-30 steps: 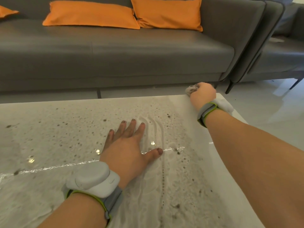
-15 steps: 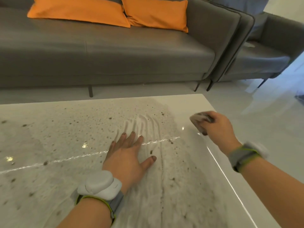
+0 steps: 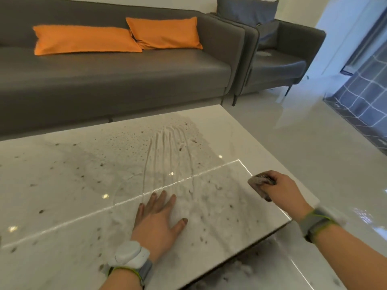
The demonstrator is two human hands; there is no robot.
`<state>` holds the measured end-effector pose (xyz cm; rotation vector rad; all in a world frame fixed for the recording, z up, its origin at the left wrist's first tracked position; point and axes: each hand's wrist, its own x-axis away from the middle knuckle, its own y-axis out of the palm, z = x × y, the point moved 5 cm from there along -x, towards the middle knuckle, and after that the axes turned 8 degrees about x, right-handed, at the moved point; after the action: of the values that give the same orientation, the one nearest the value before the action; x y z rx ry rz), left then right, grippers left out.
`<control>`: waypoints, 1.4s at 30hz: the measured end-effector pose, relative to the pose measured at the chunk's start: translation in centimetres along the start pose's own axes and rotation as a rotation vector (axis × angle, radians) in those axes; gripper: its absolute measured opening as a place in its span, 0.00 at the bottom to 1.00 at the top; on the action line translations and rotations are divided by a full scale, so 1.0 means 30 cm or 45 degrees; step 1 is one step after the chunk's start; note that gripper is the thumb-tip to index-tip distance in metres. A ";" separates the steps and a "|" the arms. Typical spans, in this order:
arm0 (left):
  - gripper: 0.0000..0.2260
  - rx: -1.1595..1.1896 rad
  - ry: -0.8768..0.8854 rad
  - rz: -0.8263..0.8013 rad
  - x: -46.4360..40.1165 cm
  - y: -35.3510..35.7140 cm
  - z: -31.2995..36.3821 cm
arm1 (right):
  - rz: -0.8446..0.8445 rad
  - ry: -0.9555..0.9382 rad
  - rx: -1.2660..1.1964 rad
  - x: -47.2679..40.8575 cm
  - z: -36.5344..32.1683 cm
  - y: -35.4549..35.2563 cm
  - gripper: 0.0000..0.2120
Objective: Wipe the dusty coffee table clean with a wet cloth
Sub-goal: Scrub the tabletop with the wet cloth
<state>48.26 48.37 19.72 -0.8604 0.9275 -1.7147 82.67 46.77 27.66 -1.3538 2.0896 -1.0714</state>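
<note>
The glossy white coffee table (image 3: 62,185) is covered with grey dust, dark specks and curved finger streaks across its middle. A wiped strip runs along its right side. My left hand (image 3: 159,218) lies flat on the dusty top, fingers spread. My right hand (image 3: 282,191) grips a bunched, dirty grey cloth (image 3: 260,182) on the table near the right edge, towards the near corner.
A dark grey sofa (image 3: 117,76) with two orange cushions (image 3: 83,39) stands just behind the table. A grey armchair (image 3: 278,59) sits at the back right. Shiny floor (image 3: 314,143) lies right of the table, with dust clumps (image 3: 240,266) below its near corner.
My right hand has dragged the cloth from the table's far right corner back along the right edge towards me. My left hand has slid a little nearer too.
</note>
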 end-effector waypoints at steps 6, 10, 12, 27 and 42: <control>0.29 -0.046 -0.045 -0.024 0.158 0.006 -0.027 | 0.097 0.057 -0.091 0.115 0.095 -0.035 0.06; 0.28 -0.080 -0.076 -0.007 0.243 0.016 -0.042 | 0.136 0.036 0.210 0.131 0.146 -0.013 0.11; 0.27 -0.078 -0.096 0.012 0.261 0.019 -0.036 | 0.143 0.001 0.375 0.140 0.146 0.015 0.13; 0.26 -0.037 -0.153 -0.017 0.258 0.017 -0.026 | 0.130 -0.055 0.330 0.200 0.122 0.011 0.13; 0.26 -0.036 -0.146 0.001 0.245 0.034 -0.046 | 0.121 -0.020 0.444 0.206 0.079 0.017 0.13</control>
<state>45.41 41.41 19.12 -0.9662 0.8763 -1.6369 81.36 40.44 26.15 -1.0785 1.8283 -1.3056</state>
